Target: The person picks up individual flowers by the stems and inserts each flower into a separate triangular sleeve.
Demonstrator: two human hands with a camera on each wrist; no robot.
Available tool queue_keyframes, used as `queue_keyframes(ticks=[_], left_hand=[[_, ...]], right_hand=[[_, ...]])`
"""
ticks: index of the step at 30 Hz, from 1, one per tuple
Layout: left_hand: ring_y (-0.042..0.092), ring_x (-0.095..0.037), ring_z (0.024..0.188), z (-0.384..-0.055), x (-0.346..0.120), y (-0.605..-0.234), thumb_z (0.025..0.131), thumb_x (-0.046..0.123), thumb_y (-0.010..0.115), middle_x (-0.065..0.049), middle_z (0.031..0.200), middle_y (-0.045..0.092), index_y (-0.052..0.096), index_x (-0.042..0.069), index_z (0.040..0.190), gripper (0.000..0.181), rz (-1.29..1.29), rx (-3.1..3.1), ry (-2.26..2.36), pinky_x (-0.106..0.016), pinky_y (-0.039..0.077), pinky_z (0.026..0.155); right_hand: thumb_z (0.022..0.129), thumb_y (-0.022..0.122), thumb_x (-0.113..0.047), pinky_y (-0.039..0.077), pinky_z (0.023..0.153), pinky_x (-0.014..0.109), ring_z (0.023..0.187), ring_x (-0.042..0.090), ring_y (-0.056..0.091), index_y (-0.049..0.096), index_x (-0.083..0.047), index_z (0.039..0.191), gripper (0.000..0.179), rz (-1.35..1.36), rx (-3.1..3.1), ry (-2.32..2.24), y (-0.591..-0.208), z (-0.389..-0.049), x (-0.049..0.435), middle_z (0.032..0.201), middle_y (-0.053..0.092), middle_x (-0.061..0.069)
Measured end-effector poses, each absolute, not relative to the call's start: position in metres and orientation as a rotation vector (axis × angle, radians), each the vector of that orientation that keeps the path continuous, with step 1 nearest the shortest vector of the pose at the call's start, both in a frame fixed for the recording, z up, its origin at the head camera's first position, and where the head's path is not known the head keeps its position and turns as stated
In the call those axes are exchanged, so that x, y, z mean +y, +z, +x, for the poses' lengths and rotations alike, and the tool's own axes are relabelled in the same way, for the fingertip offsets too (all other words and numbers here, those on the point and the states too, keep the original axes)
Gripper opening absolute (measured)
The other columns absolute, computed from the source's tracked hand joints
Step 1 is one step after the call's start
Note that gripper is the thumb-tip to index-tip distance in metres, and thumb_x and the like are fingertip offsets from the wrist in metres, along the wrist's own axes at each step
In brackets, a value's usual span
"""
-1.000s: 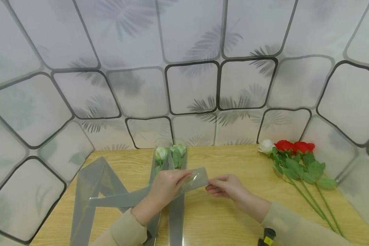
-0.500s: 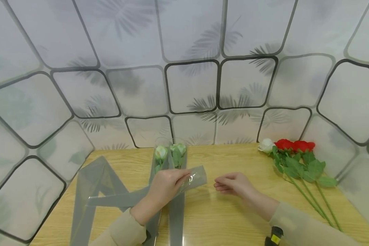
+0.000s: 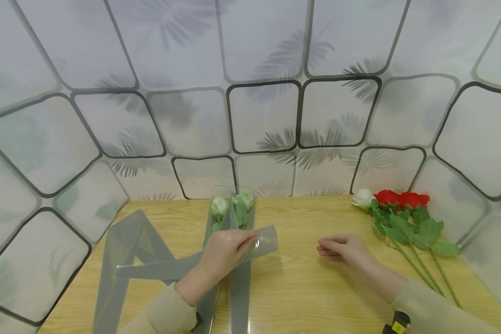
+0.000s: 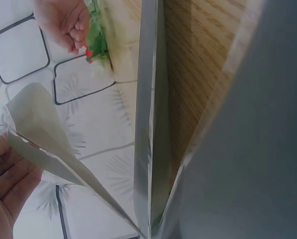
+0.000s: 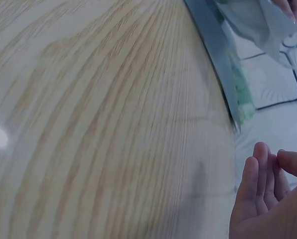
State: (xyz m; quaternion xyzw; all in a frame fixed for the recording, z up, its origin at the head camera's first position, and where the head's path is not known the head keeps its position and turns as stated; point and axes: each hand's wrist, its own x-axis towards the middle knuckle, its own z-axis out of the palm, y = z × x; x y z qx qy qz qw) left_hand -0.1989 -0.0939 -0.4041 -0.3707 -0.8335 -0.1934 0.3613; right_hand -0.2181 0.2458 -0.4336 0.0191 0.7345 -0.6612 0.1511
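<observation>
My left hand (image 3: 221, 253) pinches a grey, see-through plastic flower sleeve (image 3: 268, 241) near one end, between thumb and fingers. That end points right, and the left wrist view shows its mouth (image 4: 36, 112) gaping. The rest of the sleeve stretches left across the table. Below the hand lie two more sleeves, each with a pale rose inside: a left rose (image 3: 220, 208) and a right rose (image 3: 244, 204). My right hand (image 3: 348, 250) hovers apart to the right, holding nothing, fingers together and loosely bent with the thumb beside them.
More grey sleeves (image 3: 113, 273) lie overlapping at the table's left. On the right, a white rose (image 3: 363, 198) and red roses (image 3: 413, 199) lie with long green stems toward the front. A patterned curtain-like wall (image 3: 263, 120) borders the wooden table (image 3: 292, 297).
My right hand has come away from the sleeve's end and moved right, with nothing in it. My left hand keeps its pinch on the sleeve, whose freed end now curls slightly.
</observation>
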Motion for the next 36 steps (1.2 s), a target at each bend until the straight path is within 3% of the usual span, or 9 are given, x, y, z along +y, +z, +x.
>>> queue_keyframes(ticks=[21, 27, 31, 36], left_hand=[[0.081, -0.014, 0.076, -0.197, -0.098, -0.4, 0.088, 0.013, 0.085, -0.003, 0.09, 0.084, 0.084, 0.01, 0.1, 0.013, -0.953, -2.17, -0.498, -0.025, 0.065, 0.068], [0.081, -0.013, 0.077, -0.197, -0.099, -0.402, 0.088, 0.014, 0.086, -0.002, 0.09, 0.084, 0.084, 0.01, 0.099, 0.012, -0.945, -2.171, -0.491, -0.025, 0.065, 0.068], [0.08, -0.012, 0.074, -0.196, -0.099, -0.404, 0.088, 0.013, 0.086, -0.002, 0.087, 0.084, 0.084, 0.01, 0.098, 0.011, -0.933, -2.19, -0.482, -0.024, 0.064, 0.066], [0.079, -0.012, 0.071, -0.196, -0.099, -0.406, 0.088, 0.011, 0.086, -0.003, 0.086, 0.083, 0.084, 0.009, 0.097, 0.01, -0.928, -2.2, -0.474, -0.024, 0.063, 0.064]], right_hand=[[0.108, 0.059, -0.006, 0.066, 0.08, 0.023, 0.082, -0.001, 0.077, 0.072, 0.01, 0.124, 0.025, 0.204, 2.241, -1.936, -0.435, -0.216, 0.352, 0.089, 0.08, -0.013], [0.109, 0.057, -0.007, 0.065, 0.076, 0.021, 0.077, -0.003, 0.076, 0.063, 0.022, 0.129, 0.035, 0.253, 2.429, -1.838, -0.437, -0.219, 0.373, 0.085, 0.08, -0.014], [0.109, 0.061, -0.014, 0.064, 0.073, 0.019, 0.074, -0.005, 0.074, 0.063, 0.022, 0.129, 0.042, 0.308, 2.597, -1.731, -0.439, -0.218, 0.383, 0.082, 0.079, -0.016], [0.108, 0.063, -0.021, 0.059, 0.067, 0.011, 0.07, -0.011, 0.07, 0.062, 0.021, 0.131, 0.048, 0.35, 2.809, -1.53, -0.444, -0.219, 0.392, 0.086, 0.082, -0.005]])
